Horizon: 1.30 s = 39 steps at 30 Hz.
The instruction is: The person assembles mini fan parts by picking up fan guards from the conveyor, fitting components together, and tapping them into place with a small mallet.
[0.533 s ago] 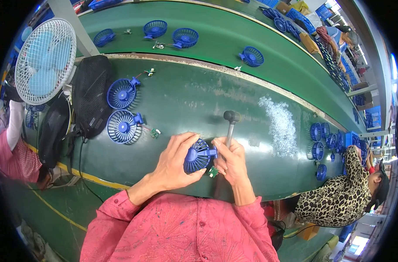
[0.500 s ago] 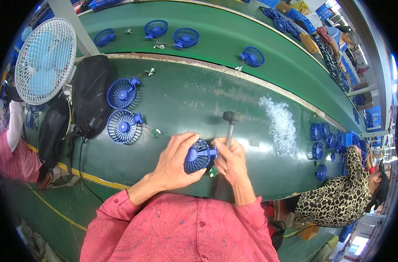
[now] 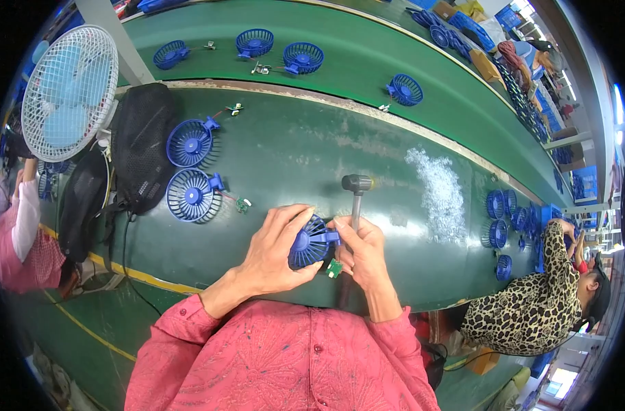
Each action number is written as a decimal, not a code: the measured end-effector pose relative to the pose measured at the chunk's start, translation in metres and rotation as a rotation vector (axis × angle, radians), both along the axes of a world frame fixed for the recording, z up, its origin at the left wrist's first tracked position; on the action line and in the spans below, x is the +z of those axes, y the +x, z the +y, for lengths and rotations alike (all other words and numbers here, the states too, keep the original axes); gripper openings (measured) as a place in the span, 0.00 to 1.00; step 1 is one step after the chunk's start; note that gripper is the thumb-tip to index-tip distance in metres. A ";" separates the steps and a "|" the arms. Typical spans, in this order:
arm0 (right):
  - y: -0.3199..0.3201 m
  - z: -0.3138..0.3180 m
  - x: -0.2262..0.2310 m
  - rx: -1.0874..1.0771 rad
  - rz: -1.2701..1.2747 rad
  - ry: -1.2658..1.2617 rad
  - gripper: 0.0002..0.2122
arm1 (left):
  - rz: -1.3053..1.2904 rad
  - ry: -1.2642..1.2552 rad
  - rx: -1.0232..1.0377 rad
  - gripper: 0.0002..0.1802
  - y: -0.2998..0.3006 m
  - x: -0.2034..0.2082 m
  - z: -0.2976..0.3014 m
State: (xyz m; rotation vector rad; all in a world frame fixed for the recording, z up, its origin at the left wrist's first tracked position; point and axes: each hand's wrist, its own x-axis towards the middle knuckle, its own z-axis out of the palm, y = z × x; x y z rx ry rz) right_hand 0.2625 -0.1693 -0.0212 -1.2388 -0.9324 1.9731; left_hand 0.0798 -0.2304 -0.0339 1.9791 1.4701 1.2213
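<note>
We see bare green bench [image 3: 292, 157] ahead of our hands. A hammer [image 3: 357, 195] stands just beyond them; two blue fan grilles [image 3: 192, 195] and a black bag [image 3: 141, 147] crowd the left, clear plastic bits [image 3: 439, 195] the right.

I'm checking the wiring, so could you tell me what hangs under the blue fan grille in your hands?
A small green circuit board shows just below the blue fan grille, between both hands. Any wire joining them is hidden by the right hand.
</note>
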 end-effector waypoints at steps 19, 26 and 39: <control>0.008 -0.010 0.014 0.012 -0.057 0.176 0.09 | 0.011 0.032 0.020 0.46 0.009 0.011 -0.012; 0.018 -0.030 0.028 0.017 -0.130 0.226 0.13 | 0.021 0.066 0.049 0.45 0.016 0.029 -0.025; 0.042 -0.050 0.029 -0.193 0.092 0.245 0.09 | 0.019 -0.073 0.012 0.49 0.038 0.057 -0.035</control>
